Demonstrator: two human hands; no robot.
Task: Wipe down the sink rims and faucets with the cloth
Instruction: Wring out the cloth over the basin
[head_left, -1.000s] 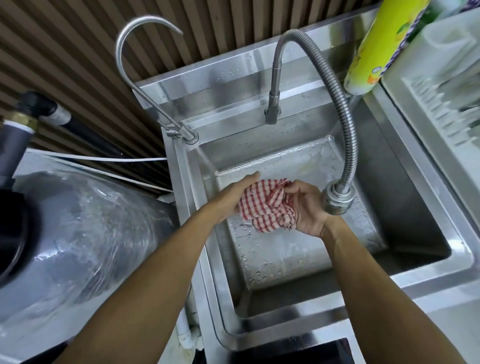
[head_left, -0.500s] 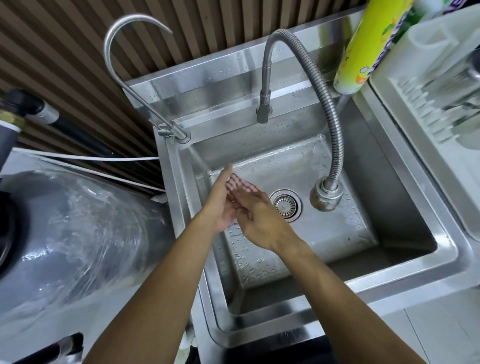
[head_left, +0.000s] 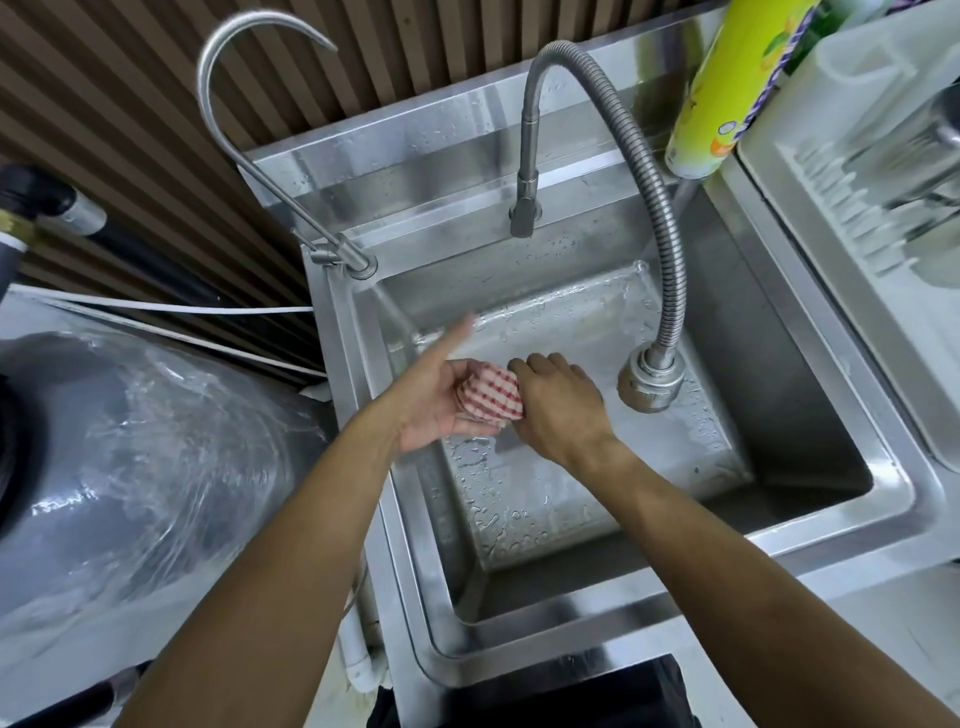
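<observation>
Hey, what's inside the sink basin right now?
Water droplets cover the basin floor, and the spray head hangs into it. The left hand and right hand hold a checked cloth over the middle, hiding what lies beneath.

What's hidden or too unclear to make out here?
Head view throughout.
- Most of the cloth, covered by the right hand.
- Some fingers of the left hand, behind the cloth.
- Top of the yellow-green bottle, cut off by the upper edge; label blurred.
- What stands in the dish rack: blurred, cut off by the right edge.
</observation>
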